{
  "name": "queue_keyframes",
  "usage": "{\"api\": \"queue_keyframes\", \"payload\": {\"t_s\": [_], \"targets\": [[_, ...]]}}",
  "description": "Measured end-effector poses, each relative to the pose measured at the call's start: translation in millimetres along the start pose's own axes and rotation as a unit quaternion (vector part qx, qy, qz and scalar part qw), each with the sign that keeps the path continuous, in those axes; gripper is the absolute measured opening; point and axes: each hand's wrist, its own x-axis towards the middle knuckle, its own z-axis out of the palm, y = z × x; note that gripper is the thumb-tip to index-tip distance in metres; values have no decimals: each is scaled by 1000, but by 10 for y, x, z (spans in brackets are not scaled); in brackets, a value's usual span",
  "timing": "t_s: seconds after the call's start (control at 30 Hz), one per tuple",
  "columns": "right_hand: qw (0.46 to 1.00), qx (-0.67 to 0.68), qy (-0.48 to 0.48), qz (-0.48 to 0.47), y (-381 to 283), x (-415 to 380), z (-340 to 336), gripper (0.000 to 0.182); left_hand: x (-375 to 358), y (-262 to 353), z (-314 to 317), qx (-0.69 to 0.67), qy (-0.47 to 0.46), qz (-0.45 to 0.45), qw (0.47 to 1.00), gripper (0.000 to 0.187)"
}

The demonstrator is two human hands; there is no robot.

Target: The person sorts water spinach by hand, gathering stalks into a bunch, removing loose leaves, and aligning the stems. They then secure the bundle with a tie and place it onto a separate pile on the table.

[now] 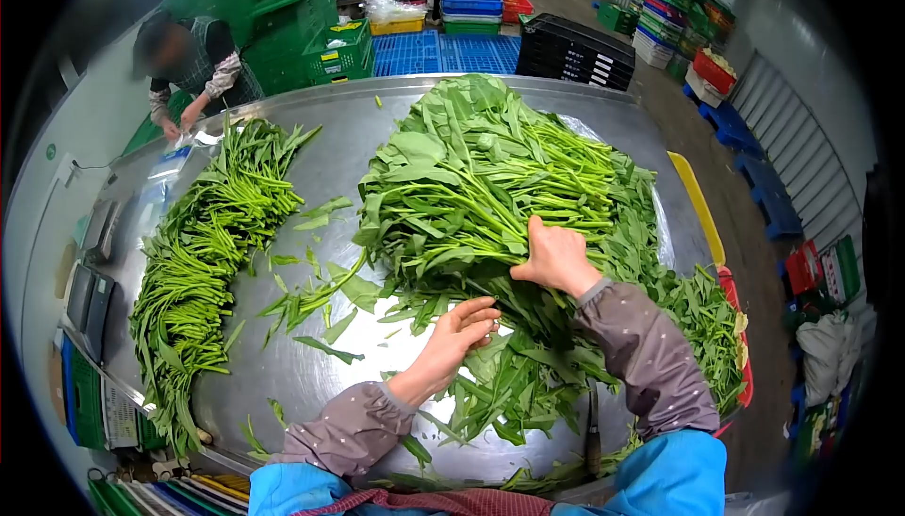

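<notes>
A big heap of leafy greens with long hollow stalks, apparently water spinach (490, 177), covers the middle of the metal table. My right hand (558, 260) is closed on stalks at the heap's near side, its fingertips hidden among them. Just below and left, my left hand (452, 342) has its fingers stretched toward the leaves and seems to hold nothing. Loose leaves (509, 393) lie beneath both hands. To the left stretches a long row of stacked bunches (203, 252), cut stems facing the middle. A dark-handled tool, perhaps a knife (592, 436), lies near the front edge.
Across the metal table (283, 327), at the far left, a co-worker (203, 68) bends over plastic bags. Scales (87, 299) stand along the left edge. More greens fill a red crate (740, 346) at the right. Black crates (575, 49) and blue pallets (443, 52) lie beyond.
</notes>
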Motion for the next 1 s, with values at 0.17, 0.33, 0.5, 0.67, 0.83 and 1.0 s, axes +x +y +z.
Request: {"api": "queue_keyframes", "payload": {"t_s": [0.17, 0.33, 0.5, 0.67, 0.83, 1.0], "targets": [[991, -8, 103, -84, -369, -65, -645, 41, 115, 16, 69, -84, -47, 24, 995, 57], [997, 47, 27, -61, -652, -610, -50, 64, 306, -51, -6, -356, -116, 22, 927, 52], [991, -18, -36, -127, -652, -841, -256, 60, 389, -281, -209, -356, -63, 19, 932, 38], [977, -12, 188, -101, -251, -252, -203, 51, 81, -103, -210, -392, -75, 19, 917, 38], [981, -40, 166, -93, 177, 114, 386, 47, -926, 186, -447, -236, 6, 104, 966, 42], [943, 247, 98, -198, -658, -557, 69, 54, -1528, 103, -535, -37, 210, 111, 971, 22]]}}
